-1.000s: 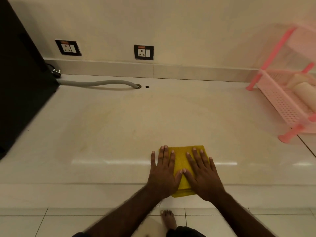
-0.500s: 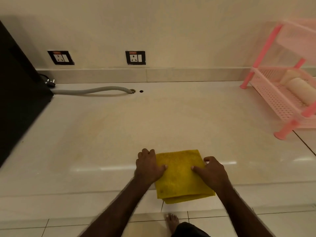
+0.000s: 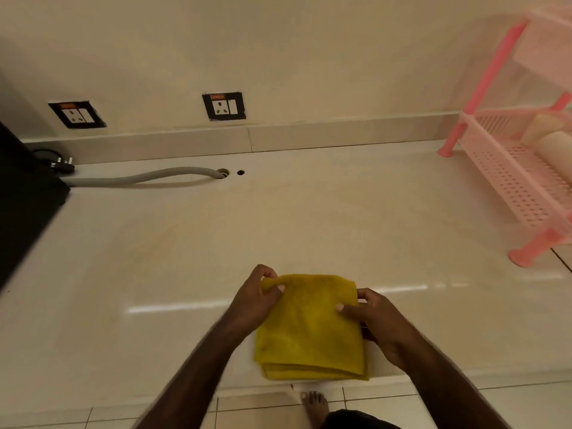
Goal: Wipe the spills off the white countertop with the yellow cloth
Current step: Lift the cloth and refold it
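A folded yellow cloth [image 3: 311, 326] lies at the front edge of the white countertop [image 3: 216, 243], its near layers slightly over the rim. My left hand [image 3: 255, 300] pinches the cloth's far left corner and lifts it a little. At the cloth's right edge, my right hand [image 3: 376, 323] grips the fabric between thumb and fingers. A faint yellowish smear [image 3: 173, 230] shows on the counter's middle, further back.
A pink plastic rack [image 3: 513, 178] with pale bottles stands at the right. A grey hose [image 3: 142, 178] runs into a hole near the back wall. A black appliance [image 3: 24, 205] fills the left edge. Two wall sockets sit above.
Both hands went from lying flat on the cloth to gripping its left and right edges. The far left corner has risen slightly off the counter.
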Demonstrator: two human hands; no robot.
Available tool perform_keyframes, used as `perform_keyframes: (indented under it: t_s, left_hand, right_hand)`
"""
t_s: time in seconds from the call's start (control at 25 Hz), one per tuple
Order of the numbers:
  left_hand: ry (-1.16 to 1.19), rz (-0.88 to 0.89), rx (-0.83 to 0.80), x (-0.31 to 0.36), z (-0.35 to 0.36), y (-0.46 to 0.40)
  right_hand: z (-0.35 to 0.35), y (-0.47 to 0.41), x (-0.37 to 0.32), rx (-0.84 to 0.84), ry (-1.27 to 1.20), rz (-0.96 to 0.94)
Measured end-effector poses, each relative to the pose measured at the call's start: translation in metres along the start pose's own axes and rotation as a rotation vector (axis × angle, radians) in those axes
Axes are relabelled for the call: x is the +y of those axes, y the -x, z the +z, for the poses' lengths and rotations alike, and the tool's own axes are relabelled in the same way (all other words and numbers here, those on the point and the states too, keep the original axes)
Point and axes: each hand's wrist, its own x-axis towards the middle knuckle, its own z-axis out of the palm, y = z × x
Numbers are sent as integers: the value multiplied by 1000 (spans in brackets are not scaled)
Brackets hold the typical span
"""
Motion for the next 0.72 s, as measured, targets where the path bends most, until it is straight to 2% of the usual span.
perform_keyframes:
  t_s: [0.16,0.32,0.36,0.52,0.6,0.72]
  left_hand:
    - [85,-73,116,12,8,-36]
    - [54,15,207,28,15,-81]
    - [117,1,192,33,16,-95]
    - [615,-183,49,46,19,-146]
    - [597,-146,71,52,23,-173]
    - [503,-74,204,75,19,-219]
  right_hand:
    - [-14,-34,-28,17,-87,-73]
    - [-32,-77,-59,38,-89,-208]
    - [-38,-89,-67,52,-97,-247]
    - [-60,-141,-105,145,-134,-372]
    - [-69,-169,-125,160,-132,-409]
    - [-81,-211,-155,165,-91,-444]
